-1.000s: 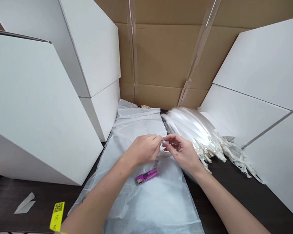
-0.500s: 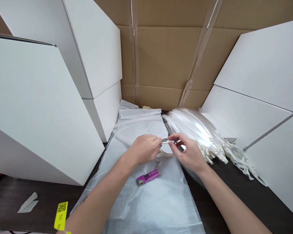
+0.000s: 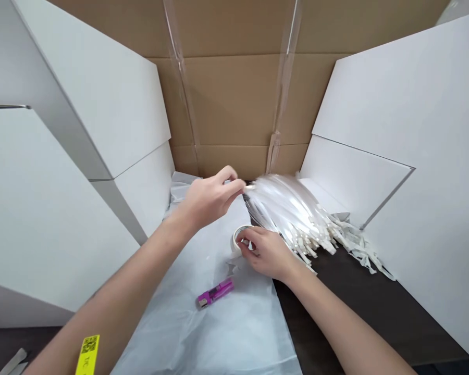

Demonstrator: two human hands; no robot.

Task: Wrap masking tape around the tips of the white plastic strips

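Observation:
My left hand (image 3: 211, 198) is raised and reaches toward the back, its fingertips pinched at the near edge of a fanned stack of clear plastic bags (image 3: 293, 208) with white adhesive strips. My right hand (image 3: 263, 252) rests lower on the white tissue sheet (image 3: 219, 323), its fingers curled round a small roll of white tape (image 3: 239, 238). A purple lighter (image 3: 214, 293) lies on the sheet just in front of my right hand.
White boxes (image 3: 54, 208) stand stacked on the left and white boxes (image 3: 406, 156) on the right. A brown cardboard wall (image 3: 230, 104) closes the back. The dark tabletop (image 3: 359, 312) shows at the right. A yellow tag (image 3: 86, 354) sits at my left wrist.
My left hand let go of the tape and moved up and back to the edge of the plastic bags. My right hand lowered the tape roll onto the sheet. The view shifted right.

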